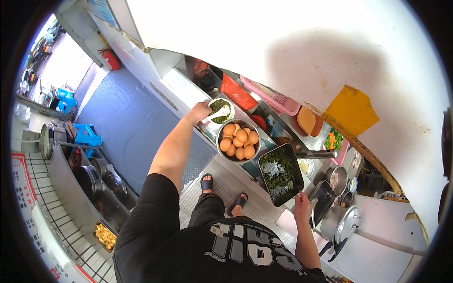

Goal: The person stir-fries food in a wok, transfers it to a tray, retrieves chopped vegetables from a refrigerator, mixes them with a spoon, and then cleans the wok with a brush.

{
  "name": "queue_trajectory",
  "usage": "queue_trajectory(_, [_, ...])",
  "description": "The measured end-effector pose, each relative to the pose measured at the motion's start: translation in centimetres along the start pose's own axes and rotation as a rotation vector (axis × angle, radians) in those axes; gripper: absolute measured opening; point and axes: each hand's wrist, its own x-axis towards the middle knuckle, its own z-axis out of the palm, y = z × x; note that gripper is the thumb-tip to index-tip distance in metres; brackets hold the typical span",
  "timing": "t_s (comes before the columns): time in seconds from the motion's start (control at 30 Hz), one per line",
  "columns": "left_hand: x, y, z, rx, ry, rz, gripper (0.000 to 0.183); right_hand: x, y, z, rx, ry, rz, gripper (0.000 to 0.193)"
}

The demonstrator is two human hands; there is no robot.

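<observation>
The left hand (200,113) is at a smooth spoon (218,114) and round white bowl (232,107), the right hand (302,206) at a boxy black tray (298,177); I cannot tell either grip's hold. Between, smooth eggs (241,136) fill a metal basin (236,161).

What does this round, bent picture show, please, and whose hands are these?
There is no machine: these are a person's own bare hands. The single picture comes from a fisheye camera worn on the head, looking down, so straight edges bend. Along the counter, a metal bowl of brown eggs sits between a white bowl of dark greens and a black tray of chopped greens. The left hand is at the white bowl's rim, by a white spoon; the right hand is near the tray's corner. How firmly either grips, I cannot tell.
</observation>
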Motion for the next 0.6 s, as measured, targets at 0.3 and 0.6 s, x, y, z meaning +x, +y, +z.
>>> queue_trajectory(0.3, [1.0, 0.0, -2.7, 0.304, 0.210, 0.186, 0.026, -0.7, -6.0, 0.8, 0.144, -0.107, -0.176, 0.031])
queue_trajectory(0.6, [-14.3, 4.9, 4.5, -0.171, -0.092, 0.127, 0.035, -0.2, -14.8, -1.8, 0.372, -0.142, -0.643, 0.046])
